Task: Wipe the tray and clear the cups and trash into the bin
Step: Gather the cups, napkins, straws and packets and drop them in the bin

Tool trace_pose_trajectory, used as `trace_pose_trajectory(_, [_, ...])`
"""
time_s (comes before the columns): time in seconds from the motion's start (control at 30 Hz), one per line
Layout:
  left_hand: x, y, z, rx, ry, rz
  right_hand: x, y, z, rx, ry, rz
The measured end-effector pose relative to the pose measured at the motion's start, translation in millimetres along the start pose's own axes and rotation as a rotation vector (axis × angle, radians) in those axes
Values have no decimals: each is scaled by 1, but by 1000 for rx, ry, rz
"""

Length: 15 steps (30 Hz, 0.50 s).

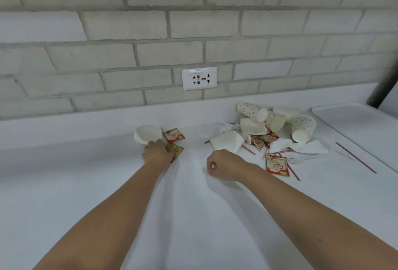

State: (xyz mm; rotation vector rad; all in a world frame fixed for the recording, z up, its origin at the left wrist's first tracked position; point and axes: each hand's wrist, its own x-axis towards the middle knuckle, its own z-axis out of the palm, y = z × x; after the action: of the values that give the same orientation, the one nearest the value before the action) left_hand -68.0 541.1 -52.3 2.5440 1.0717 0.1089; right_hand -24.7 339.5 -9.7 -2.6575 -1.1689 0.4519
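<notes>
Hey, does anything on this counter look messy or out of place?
Yes: spotted paper cups lie tipped over in a heap with crumpled napkins, sachets and red stir sticks, beside the tray rather than on it. A crushed white cup lies apart, farther left.

Looking smooth, matt white: surface & plastic tray. Showing matt paper cups, glossy foil sachets, crumpled soft tissue, rough brick wall.
</notes>
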Motion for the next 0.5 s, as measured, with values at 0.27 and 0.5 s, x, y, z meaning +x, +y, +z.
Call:
trace_pose_trajectory(0.27, [20,29,9,-231,-123,89,38,1,8,9,-11,-35])
trace_pose_trajectory(0.5, [52,42,6,-305,-25,143,56,3,7,67,34,-59])
